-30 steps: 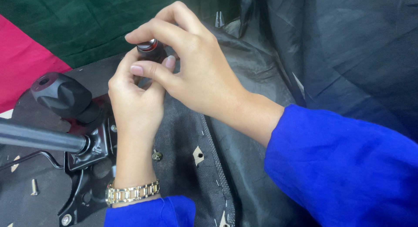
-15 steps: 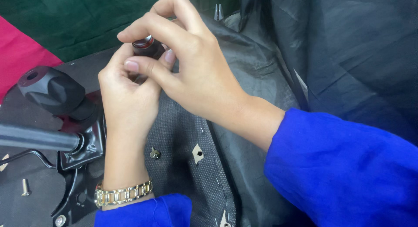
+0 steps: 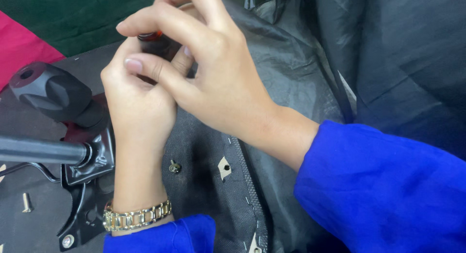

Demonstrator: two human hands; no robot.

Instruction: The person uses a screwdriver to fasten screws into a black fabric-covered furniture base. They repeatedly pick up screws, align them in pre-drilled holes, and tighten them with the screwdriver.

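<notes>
Fabric fills most of the view: black woven cloth (image 3: 272, 131), matte and finely textured, is stretched over the underside of a chair seat, with a stitched seam running down towards the near edge and small cut-outs exposing pale holes; no label, package or sign shows anywhere on it. The thing in hand is a small dark tool handle (image 3: 154, 39) with a reddish-amber translucent top, glossy like hard plastic, sitting far and centre-left, mostly hidden by fingers, so its lower end cannot be seen. The left hand (image 3: 138, 107) rises from the near edge and wraps its fingers around the handle from below, thumb pressed against it. The right hand (image 3: 213, 83) comes in from the right and lies over the left, its forefinger and thumb pinching the top of the handle. A gold-coloured link bracelet (image 3: 137, 217) circles the left wrist, and bright blue sleeves (image 3: 388, 190) cover both forearms. A single screw (image 3: 174, 167) stands in the cloth just right of the left forearm. To the left, a black moulded lever knob (image 3: 51, 93), smooth and rounded with a hole in its end, sits above a black metal tube (image 3: 41, 151) and a glossy black steel bracket (image 3: 92, 170). A loose screw (image 3: 26, 202) lies near the left edge. Green cloth (image 3: 73, 15) and red cloth (image 3: 22, 51) lie far left.
</notes>
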